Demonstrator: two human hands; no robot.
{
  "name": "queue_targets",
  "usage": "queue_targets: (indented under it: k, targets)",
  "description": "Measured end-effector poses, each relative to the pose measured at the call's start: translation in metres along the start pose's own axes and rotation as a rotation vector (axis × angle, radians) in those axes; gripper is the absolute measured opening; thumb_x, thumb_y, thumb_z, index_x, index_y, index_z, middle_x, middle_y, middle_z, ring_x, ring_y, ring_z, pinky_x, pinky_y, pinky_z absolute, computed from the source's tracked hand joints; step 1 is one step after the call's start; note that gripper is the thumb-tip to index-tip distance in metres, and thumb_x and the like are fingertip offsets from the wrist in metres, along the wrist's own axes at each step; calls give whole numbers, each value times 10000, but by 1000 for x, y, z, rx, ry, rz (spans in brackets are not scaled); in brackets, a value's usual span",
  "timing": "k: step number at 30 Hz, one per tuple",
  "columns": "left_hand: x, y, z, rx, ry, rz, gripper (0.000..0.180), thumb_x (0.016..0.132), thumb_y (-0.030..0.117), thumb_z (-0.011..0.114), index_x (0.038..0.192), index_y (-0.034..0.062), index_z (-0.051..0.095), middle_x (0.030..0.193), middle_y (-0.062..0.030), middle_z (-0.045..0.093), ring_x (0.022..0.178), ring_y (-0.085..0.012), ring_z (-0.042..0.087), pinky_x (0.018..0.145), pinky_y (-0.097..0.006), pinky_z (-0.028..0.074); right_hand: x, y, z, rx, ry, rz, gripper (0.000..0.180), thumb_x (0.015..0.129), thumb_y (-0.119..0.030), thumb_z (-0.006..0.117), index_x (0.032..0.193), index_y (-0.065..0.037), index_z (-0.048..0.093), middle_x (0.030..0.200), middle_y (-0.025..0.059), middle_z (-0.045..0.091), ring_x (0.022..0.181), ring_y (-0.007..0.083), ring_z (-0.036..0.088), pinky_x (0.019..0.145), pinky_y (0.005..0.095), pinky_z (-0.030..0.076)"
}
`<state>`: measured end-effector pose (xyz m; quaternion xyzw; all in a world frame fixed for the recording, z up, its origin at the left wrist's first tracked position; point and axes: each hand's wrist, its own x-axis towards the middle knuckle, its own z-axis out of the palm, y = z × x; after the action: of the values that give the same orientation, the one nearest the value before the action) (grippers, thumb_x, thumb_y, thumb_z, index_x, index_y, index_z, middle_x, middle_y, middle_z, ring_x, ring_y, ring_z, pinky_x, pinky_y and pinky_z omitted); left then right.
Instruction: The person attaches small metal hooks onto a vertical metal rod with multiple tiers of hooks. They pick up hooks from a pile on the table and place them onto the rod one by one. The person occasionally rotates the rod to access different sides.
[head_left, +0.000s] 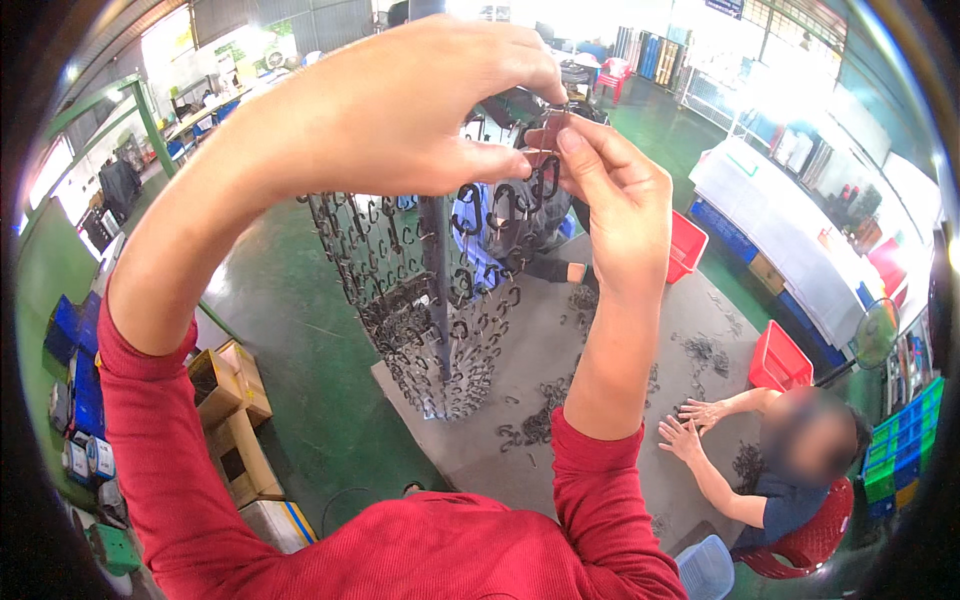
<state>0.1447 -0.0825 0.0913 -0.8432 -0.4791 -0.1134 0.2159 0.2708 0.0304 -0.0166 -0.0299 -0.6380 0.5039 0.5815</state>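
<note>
Both my arms are raised in front of a tall hanging rack (440, 290) strung with many black C-shaped metal pieces. My left hand (440, 110) curves at the upper middle, its thumb and index finger bent around a thin part by the right fingertips; what they grip there is unclear. Thumb and fingers of my right hand (625, 195) are pinched together beside it. A black C-shaped piece (548, 178) shows just below those fingertips, seemingly in the right hand's pinch. Other such pieces hang close under both hands.
A grey table (540, 440) below carries piles of black pieces (705, 352). At its right, a co-worker (800, 460) sits with both hands over it. Red bins (782, 358) stand along its far side. Cardboard boxes (240, 440) sit on the green floor at left.
</note>
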Motion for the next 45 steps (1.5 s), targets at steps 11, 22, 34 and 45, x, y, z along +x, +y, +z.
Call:
queue_targets:
  k: [11,22,34,45]
  targets:
    - [-7,-17,11,24,24,156,492,757,142,597,1222,36,477,1233,-183,479,1152,-346,459,967,-397,368,1,13,7,72,155,-111,142,869,-64,555,944,39,618,738,81,636,620,118,599,567,223,486]
    - [-8,-12,9,97,16,46,505,815,217,535,1234,-42,422,1214,-215,473,1101,-341,485,949,-392,384,-15,-5,-107,-1100,417,141,214,840,-105,572,1006,20,623,858,117,659,765,172,635,677,281,499]
    - [-10,0,-3,39,31,46,454,729,149,650,1149,30,527,1159,-167,542,1084,-334,513,940,-390,392,1,-1,3,89,-31,-5,176,867,-37,545,1000,59,608,802,102,638,765,160,625,664,261,513]
    - [-2,2,6,27,56,166,466,764,167,592,1181,-13,485,1170,-196,522,1114,-335,487,956,-393,382,-6,4,1,55,208,-193,114,867,-5,524,911,66,601,707,93,610,596,136,587,558,242,492]
